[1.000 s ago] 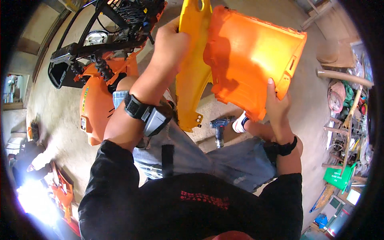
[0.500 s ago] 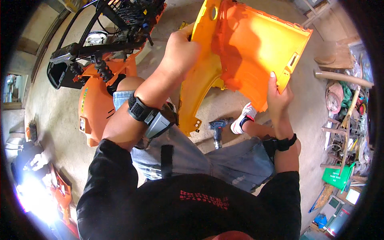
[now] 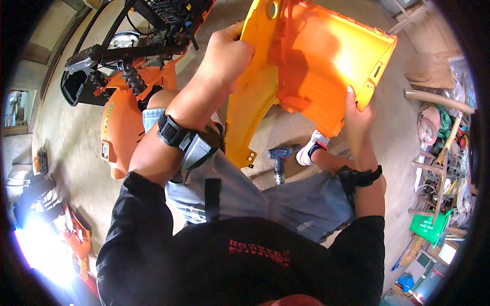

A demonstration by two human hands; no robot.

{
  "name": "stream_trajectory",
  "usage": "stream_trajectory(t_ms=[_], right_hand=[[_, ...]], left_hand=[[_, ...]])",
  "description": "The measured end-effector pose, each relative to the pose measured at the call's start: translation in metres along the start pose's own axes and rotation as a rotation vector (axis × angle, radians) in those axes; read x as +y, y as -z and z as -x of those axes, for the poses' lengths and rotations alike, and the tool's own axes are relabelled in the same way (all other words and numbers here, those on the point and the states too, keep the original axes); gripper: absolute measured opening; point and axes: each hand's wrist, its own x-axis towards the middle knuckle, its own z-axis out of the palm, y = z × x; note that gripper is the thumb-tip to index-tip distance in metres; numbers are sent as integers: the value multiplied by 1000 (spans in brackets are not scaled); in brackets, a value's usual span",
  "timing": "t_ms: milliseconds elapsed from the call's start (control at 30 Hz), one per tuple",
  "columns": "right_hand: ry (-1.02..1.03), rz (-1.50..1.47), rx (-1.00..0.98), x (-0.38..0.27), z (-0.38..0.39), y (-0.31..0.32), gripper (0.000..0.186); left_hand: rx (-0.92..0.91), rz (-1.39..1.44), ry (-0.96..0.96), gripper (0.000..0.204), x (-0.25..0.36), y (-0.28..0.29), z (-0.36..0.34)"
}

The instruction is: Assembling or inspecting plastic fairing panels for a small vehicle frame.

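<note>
A large orange-yellow plastic body panel is held up in front of me, above the floor. It has a curved cut-out along its lower side, a round hole near the top and clip tabs on its edges. My left hand is closed on its left edge, with the fingertips hidden behind the plastic. Gripping the lower right corner is my right hand, its thumb on the near face. Below the panel, a cordless drill lies on the floor by my shoe.
A partly stripped vehicle frame with an orange fender stands at the left. Cluttered shelving with a green box lines the right side. Orange parts lie near a bright glare at lower left.
The panel and both hands have shifted only slightly, a little to the left. My grip on the panel is the same, and the view has moved a bit.
</note>
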Motion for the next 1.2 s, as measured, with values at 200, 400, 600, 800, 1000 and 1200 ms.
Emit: stream_trajectory(t_ms=[200, 400, 600, 800, 1000, 1200], right_hand=[[-100, -125, -20, 8, 1, 2, 16], [24, -24, -45, 5, 3, 1, 16], [-55, -69, -32, 15, 4, -2, 16], [-88, -104, -59, 15, 10, -7, 20], [-84, -29, -59, 5, 10, -7, 20], [-210, -69, -50, 8, 5, -2, 17]], left_hand=[[5, 47, 24, 48, 2, 2, 2], [10, 48, 58, 46, 0, 3, -3], [19, 75, 46, 42, -2, 6, -6], [28, 91, 66, 35, 2, 5, -6], [41, 80, 101, 29, -7, 9, -15], [6, 90, 120, 21, -17, 10, -27]])
